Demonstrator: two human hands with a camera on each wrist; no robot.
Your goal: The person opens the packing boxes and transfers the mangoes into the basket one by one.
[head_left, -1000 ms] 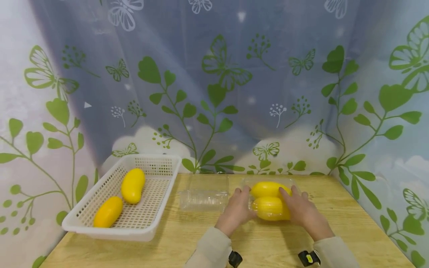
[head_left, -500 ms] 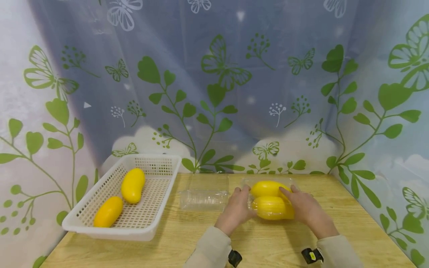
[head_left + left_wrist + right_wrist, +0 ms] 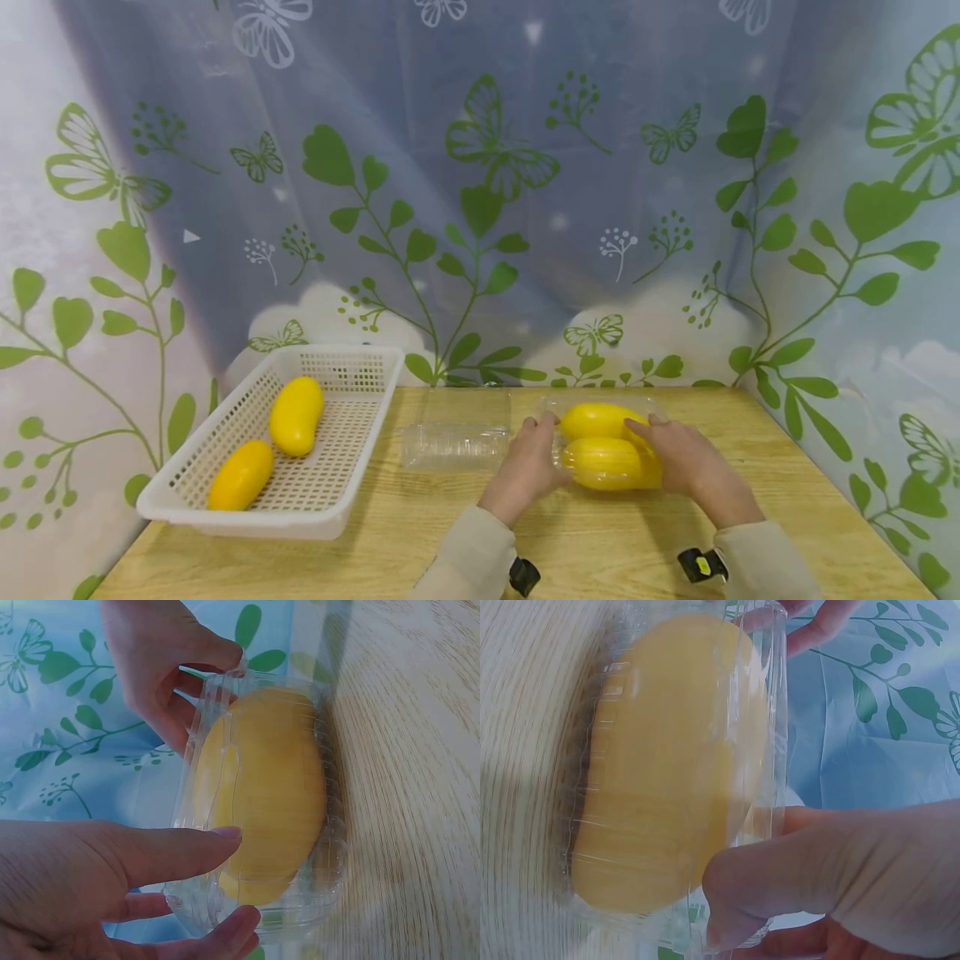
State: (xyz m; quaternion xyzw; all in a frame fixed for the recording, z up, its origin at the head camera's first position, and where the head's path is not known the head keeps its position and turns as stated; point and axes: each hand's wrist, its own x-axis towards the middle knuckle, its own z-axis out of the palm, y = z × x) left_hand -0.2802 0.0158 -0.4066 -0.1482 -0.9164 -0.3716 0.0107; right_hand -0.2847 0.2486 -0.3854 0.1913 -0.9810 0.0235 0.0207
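Note:
Two yellow mangoes, a rear mango (image 3: 600, 421) and a front mango (image 3: 603, 463), lie side by side in a clear plastic clamshell box (image 3: 776, 712) on the table. My left hand (image 3: 531, 462) grips the box's left end, its thumb on the near side in the left wrist view. At the right end, my right hand (image 3: 693, 467) holds the box's edge between thumb and fingers. Whether the lid is fastened cannot be made out through the clear plastic. Left of my hands stands another clear plastic box (image 3: 456, 447), with a clear panel raised behind it.
On the left of the wooden table (image 3: 420, 533) stands a white perforated basket (image 3: 341, 521). Inside it are an upper mango (image 3: 297, 417) and a lower mango (image 3: 242, 477). A printed curtain (image 3: 390, 250) hangs behind the table.
My right hand has shifted slightly to the right along the box's end, uncovering more of the front mango. My left hand stays almost where it was.

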